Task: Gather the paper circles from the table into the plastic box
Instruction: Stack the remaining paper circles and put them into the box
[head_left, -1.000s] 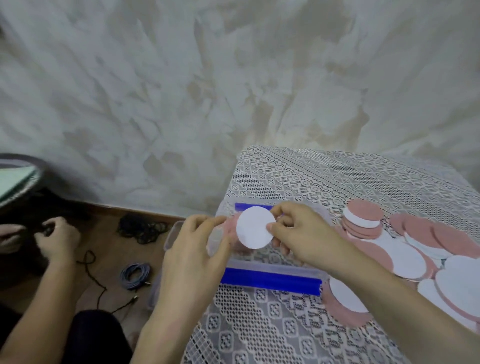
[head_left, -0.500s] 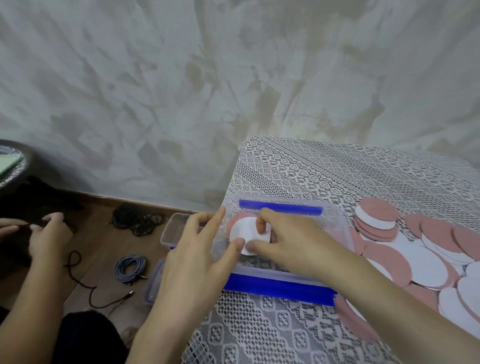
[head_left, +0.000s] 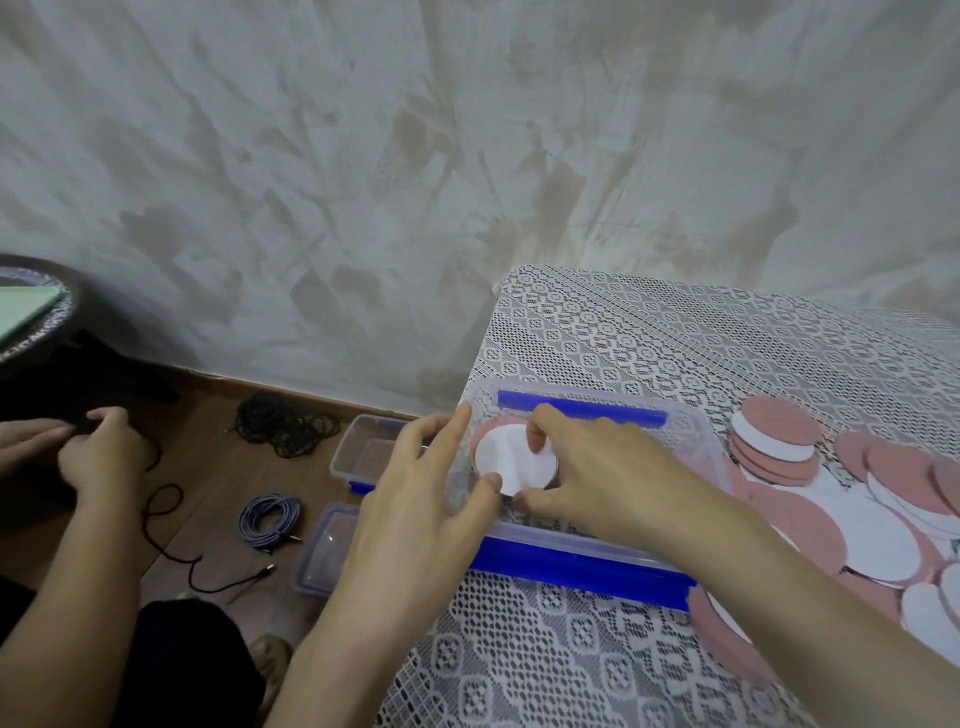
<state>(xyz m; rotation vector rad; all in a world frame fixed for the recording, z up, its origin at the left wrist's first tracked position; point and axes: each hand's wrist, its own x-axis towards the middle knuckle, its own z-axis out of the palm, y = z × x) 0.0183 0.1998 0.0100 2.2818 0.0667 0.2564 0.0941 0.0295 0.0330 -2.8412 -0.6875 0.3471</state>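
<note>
Right hand (head_left: 597, 467) pinches a circle (head_left: 506, 457) in the box (head_left: 698, 431). Left hand (head_left: 415, 499) is spread against the box, which could slide off the table's (head_left: 675, 343) left edge.

Both arms are bare and reach forward. The left arm (head_left: 332, 660) comes up from the bottom middle with a straight wrist. The left hand (head_left: 415, 499) shows its back (the palm faces down). Its fingers are long and a little spread, and its thumb tip points to the right. The right arm (head_left: 831, 623) comes in from the bottom right corner and slants up to the left. The right hand (head_left: 597, 467) shows its back too. Its first finger is bent and its thumb sits below, and together they hold a round white paper circle (head_left: 506, 460) by its edge. The two thumbs are close together.
</note>
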